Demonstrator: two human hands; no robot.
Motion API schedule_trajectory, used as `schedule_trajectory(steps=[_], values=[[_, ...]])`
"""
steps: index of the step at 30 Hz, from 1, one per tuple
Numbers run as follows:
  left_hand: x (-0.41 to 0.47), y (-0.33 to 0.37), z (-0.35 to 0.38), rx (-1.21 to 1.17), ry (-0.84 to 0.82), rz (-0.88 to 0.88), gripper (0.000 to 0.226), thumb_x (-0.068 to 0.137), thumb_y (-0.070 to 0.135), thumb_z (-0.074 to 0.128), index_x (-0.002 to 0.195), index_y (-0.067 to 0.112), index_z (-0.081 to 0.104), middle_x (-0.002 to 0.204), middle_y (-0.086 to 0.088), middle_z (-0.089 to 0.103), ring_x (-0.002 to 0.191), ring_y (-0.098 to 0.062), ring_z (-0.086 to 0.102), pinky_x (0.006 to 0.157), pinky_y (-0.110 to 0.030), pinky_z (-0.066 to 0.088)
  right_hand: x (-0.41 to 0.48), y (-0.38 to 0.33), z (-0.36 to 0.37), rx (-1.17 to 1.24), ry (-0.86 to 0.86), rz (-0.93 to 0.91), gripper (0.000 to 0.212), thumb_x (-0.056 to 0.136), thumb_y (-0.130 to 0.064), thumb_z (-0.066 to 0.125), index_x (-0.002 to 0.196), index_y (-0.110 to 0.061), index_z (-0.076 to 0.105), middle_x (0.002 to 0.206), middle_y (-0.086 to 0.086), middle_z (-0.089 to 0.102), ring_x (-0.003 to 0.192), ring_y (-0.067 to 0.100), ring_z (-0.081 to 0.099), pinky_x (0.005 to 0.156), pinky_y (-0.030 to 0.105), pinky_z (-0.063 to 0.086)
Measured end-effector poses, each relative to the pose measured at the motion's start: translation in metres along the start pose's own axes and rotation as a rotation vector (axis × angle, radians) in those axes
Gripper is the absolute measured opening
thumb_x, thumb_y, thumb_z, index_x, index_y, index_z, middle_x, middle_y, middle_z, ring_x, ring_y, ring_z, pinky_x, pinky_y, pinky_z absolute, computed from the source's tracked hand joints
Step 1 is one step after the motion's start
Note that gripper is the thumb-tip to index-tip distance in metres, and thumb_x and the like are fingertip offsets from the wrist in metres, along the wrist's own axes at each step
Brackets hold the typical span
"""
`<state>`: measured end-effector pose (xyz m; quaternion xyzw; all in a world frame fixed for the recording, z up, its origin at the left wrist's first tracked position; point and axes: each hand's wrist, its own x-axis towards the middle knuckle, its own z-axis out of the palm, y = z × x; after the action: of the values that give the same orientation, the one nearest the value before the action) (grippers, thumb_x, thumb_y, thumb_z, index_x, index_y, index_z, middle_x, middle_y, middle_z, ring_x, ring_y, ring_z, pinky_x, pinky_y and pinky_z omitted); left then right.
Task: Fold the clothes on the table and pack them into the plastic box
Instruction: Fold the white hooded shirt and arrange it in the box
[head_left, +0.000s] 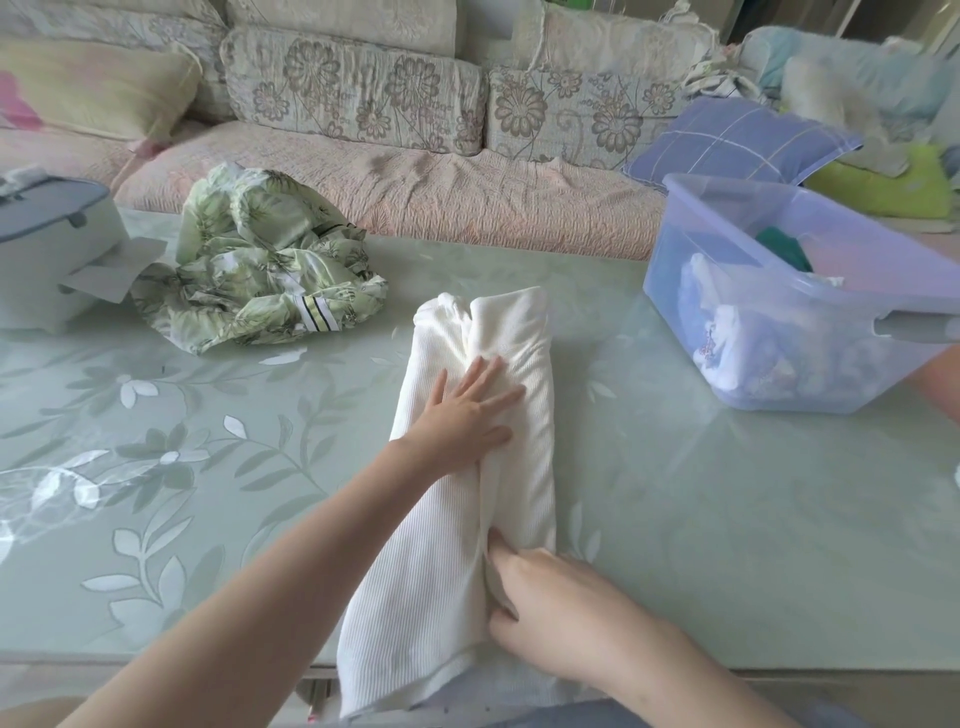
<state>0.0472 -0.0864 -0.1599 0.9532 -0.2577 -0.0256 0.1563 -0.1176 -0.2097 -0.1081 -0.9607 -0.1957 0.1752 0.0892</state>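
Observation:
A white ribbed garment (524, 338) lies folded lengthwise into a long strip in the middle of the table, its near end hanging over the front edge. My left hand (467, 413) presses flat on its middle with fingers spread. My right hand (550, 608) grips the garment's right fold near the front edge, fingertips tucked under the cloth. A crumpled green leaf-print garment (260, 265) sits at the back left. The translucent blue plastic box (779, 332) stands at the right and holds several folded clothes.
The glass table (701, 493) has a pale green leaf pattern. A white and grey appliance (52, 244) stands at the far left edge. Behind the table runs a sofa (415, 176) with floral cushions, a blue checked pillow (737, 140) and piled cloth.

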Motion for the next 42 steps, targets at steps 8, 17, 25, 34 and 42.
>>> schedule_trajectory(steps=[8,17,25,34,42], values=[[-0.052,0.012,-0.003,-0.190,-0.110,0.150,0.043,0.092,0.035,0.056,0.133,0.041,0.047,0.153,0.019,0.022,0.144,-0.004,-0.012,0.115,-0.046,-0.015,0.006,0.010,-0.001,0.228,-0.016,0.041,0.028,0.099,-0.027,0.032,0.102,-0.008,0.052,0.083,0.009,0.059,0.078,0.029,0.057,0.062,0.032,0.038],[-0.137,0.023,0.012,-0.091,0.092,0.365,0.037,0.087,0.021,0.039,0.114,0.032,0.062,0.138,0.014,0.050,0.144,-0.005,0.013,0.118,-0.042,0.003,-0.023,0.048,0.000,0.516,0.113,0.024,0.027,0.094,-0.023,0.050,0.109,-0.043,0.062,0.089,-0.011,0.065,0.079,0.005,0.062,0.080,0.026,0.052],[-0.158,0.037,0.011,-0.024,0.121,0.369,0.033,0.087,0.037,0.042,0.114,0.037,0.061,0.112,0.018,0.063,0.120,-0.003,0.049,0.115,-0.038,0.021,-0.054,0.047,0.038,0.403,0.178,-0.055,0.041,0.073,-0.045,0.075,0.104,-0.036,0.049,0.111,-0.025,0.035,0.107,-0.009,0.042,0.089,0.010,0.036],[-0.175,0.054,0.015,-0.083,0.257,0.349,0.021,0.084,0.039,0.056,0.100,0.030,0.067,0.109,0.017,0.062,0.108,-0.003,0.055,0.101,-0.026,0.036,-0.058,0.026,0.047,0.263,0.560,-0.218,0.009,0.088,-0.033,0.061,0.081,-0.029,0.062,0.078,-0.019,0.053,0.069,-0.005,0.052,0.062,0.009,0.040],[-0.194,0.055,0.011,-0.276,0.311,0.220,0.007,0.085,0.031,0.059,0.089,0.031,0.053,0.099,0.019,0.061,0.095,0.000,0.060,0.074,-0.022,0.051,-0.070,0.033,0.055,0.257,0.555,-0.241,0.019,0.087,-0.046,0.056,0.095,-0.030,0.061,0.094,-0.022,0.050,0.087,-0.002,0.053,0.075,0.017,0.044]])
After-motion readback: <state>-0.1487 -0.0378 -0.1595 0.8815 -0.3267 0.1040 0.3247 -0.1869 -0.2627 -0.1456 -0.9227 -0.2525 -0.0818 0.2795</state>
